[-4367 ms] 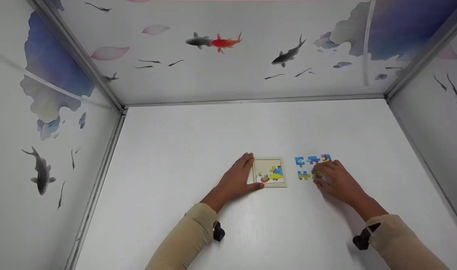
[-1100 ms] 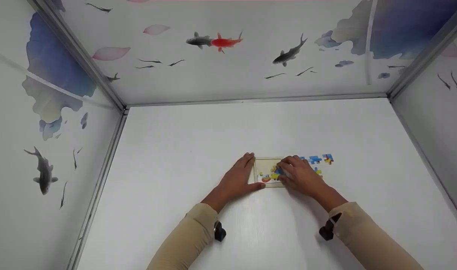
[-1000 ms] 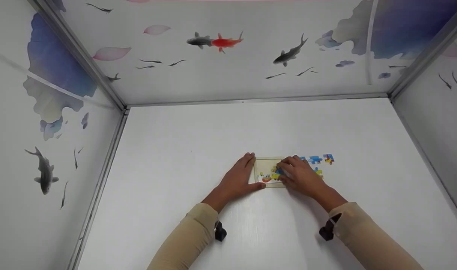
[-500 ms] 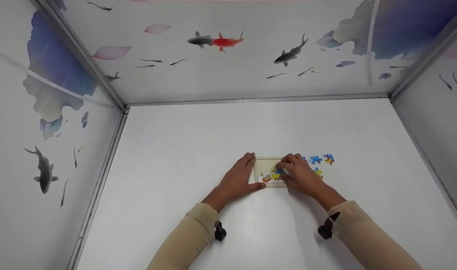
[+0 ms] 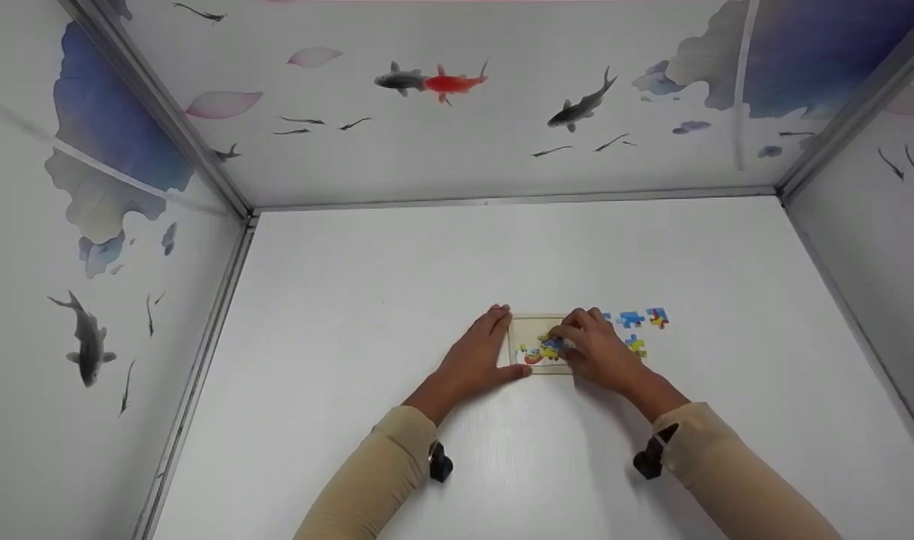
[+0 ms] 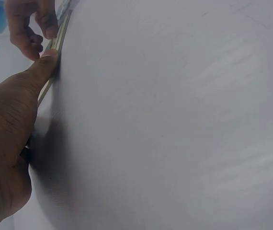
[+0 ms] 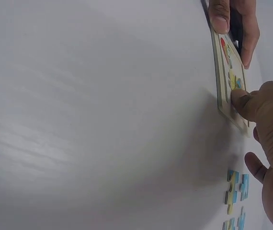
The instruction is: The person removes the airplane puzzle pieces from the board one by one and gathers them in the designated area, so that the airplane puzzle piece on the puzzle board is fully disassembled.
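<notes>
In the head view a square wooden puzzle tray lies on the white table, with several colourful pieces along its lower part. My left hand steadies its left side, long fingers along the left edge and thumb on the near rim. The left thumb also shows on the tray's corner in the right wrist view. Over the tray's right side, my right hand pinches a blue and yellow puzzle piece between thumb and fingers. That hand covers the tray's right edge and part of the piece.
Loose jigsaw pieces lie right of the tray, among them a blue one, a blue, red and yellow one and a yellowish one. Walls with fish prints enclose the table on three sides.
My right hand has moved left from the loose pieces to the tray. In the last half second it shifts slightly left with the blue and yellow piece. The left hand stays put.
</notes>
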The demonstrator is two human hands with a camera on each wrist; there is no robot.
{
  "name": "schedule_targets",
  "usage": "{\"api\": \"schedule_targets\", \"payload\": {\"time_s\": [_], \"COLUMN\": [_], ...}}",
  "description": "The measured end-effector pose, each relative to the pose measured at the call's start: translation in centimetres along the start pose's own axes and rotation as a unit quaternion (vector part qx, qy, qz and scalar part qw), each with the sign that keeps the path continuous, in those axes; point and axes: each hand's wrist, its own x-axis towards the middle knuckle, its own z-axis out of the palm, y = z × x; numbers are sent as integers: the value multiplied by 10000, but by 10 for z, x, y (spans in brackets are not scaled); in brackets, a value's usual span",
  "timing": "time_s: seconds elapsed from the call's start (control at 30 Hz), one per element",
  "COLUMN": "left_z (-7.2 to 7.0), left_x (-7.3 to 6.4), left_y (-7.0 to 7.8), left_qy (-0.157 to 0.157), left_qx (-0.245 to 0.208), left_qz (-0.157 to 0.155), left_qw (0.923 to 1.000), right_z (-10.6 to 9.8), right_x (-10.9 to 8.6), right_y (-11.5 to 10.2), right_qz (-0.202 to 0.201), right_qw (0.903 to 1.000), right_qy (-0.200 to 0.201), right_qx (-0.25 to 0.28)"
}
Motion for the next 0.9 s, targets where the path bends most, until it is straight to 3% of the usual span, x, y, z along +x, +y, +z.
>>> {"api": "schedule_targets", "payload": {"time_s": [0.43,0.9], "left_z": [0,0], "left_x": [0,0], "left_y": [1,1], "left_qy": [20,-26], "left_qx": [0,1], "left_qz": [12,-41], "left_qw": [10000,10000], "right_z": [4,1], "right_x": [0,-2], "right_y": [-3,1], "right_qz": [450,96], "right_qw": [9985,9994], "right_qy": [-151,10], "right_qx": [-263,-326]}}
